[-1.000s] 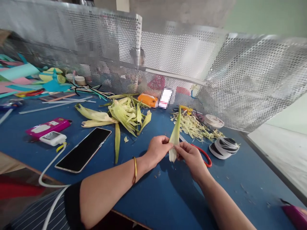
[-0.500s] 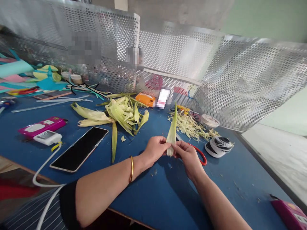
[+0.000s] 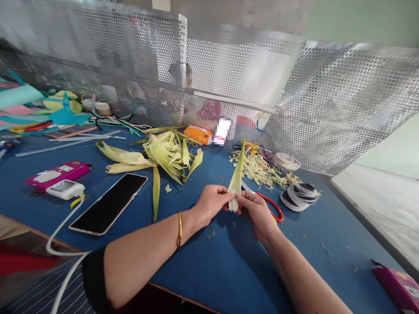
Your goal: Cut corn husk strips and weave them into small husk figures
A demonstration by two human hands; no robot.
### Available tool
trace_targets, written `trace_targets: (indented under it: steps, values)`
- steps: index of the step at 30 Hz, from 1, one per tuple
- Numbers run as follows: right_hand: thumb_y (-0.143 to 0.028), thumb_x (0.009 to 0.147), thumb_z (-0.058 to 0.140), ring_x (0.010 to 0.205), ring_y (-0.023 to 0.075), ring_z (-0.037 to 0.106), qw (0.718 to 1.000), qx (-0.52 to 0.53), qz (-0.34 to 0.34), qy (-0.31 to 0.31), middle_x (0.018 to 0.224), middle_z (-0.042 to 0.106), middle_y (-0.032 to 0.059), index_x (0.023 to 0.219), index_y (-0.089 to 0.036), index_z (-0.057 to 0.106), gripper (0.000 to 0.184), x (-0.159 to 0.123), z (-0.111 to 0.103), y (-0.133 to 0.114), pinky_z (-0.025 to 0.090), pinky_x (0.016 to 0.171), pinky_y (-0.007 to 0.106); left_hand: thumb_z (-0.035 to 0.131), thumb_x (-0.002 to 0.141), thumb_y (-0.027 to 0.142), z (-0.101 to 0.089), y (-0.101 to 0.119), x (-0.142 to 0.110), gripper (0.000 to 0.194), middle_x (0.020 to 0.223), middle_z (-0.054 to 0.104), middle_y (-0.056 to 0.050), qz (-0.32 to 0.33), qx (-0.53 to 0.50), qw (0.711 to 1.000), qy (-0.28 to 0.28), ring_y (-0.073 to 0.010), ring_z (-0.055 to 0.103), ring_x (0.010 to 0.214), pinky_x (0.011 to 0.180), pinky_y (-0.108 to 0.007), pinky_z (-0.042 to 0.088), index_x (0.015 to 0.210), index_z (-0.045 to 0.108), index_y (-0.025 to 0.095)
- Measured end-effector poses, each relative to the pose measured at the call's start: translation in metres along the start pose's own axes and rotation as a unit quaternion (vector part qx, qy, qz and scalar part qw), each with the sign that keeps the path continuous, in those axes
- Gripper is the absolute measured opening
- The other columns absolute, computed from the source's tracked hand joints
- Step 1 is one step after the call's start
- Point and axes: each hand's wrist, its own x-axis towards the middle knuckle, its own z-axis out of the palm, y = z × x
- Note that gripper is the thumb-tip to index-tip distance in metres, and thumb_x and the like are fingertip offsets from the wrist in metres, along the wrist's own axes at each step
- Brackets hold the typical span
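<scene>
A pale green corn husk leaf (image 3: 236, 181) stands upright between my hands, its pointed tip away from me and its whitish wide end toward me. My left hand (image 3: 212, 203) pinches the left edge near the wide end. On the opposite edge, my right hand (image 3: 257, 211) has thumb and fingers closed on the same leaf. Partly hidden behind the right hand lie scissors (image 3: 271, 205) with red handles. Farther left is a pile of corn husks (image 3: 166, 152), with a single green strip (image 3: 156, 194) in front of it. Husk trimmings (image 3: 258, 168) are heaped beyond the scissors.
On the blue table (image 3: 196, 266) are a black-screened phone (image 3: 109, 203), a purple device (image 3: 59, 174) and a white cabled gadget (image 3: 65, 189). A black-and-white roll (image 3: 299, 196) sits at right, an orange packet (image 3: 198, 134) at the back. A perforated metal screen (image 3: 229, 65) borders the far side.
The husk leaf's tip has shifted slightly to the right, while both hands keep their pinch on it. The view has moved a little; everything on the table stays in place.
</scene>
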Motion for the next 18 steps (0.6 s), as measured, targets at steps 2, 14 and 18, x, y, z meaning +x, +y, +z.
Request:
trace_targets:
  steps: [2,14,18]
  values:
    - [-0.051,0.066,0.076,0.052,0.0111,0.045,1.000,0.005,0.001,-0.005,0.054,0.055,-0.0010,0.061,-0.017,0.060,0.038,0.0001,0.0001,0.0001,0.033,0.053,0.026,0.063,0.079,0.012,-0.0002,0.0000,0.0004,0.012,0.059,0.067,-0.003,-0.017,-0.010,1.000,-0.007,-0.0096,0.061,0.053,0.056,-0.020,0.049,0.068,0.067,0.010]
    - [-0.050,0.064,0.076,0.052,0.0110,0.045,1.000,0.000,-0.003,-0.001,0.052,0.053,-0.0017,0.058,-0.018,0.058,0.038,0.0007,0.0026,0.0015,0.032,0.053,0.025,0.063,0.073,0.010,-0.0009,-0.0059,0.0028,0.011,0.054,0.062,0.001,0.051,0.068,0.996,0.036,-0.0078,0.054,0.047,0.049,-0.018,0.043,0.062,0.065,0.012]
    - [-0.051,0.064,0.077,0.051,0.0106,0.044,1.000,-0.021,-0.006,0.011,0.050,0.052,-0.0025,0.057,-0.018,0.056,0.039,0.0000,0.0031,-0.0006,0.033,0.053,0.025,0.065,0.072,0.012,-0.0015,-0.0077,0.0041,0.008,0.056,0.062,0.001,0.046,0.050,0.997,0.032,-0.0079,0.054,0.049,0.051,-0.019,0.045,0.064,0.065,0.012]
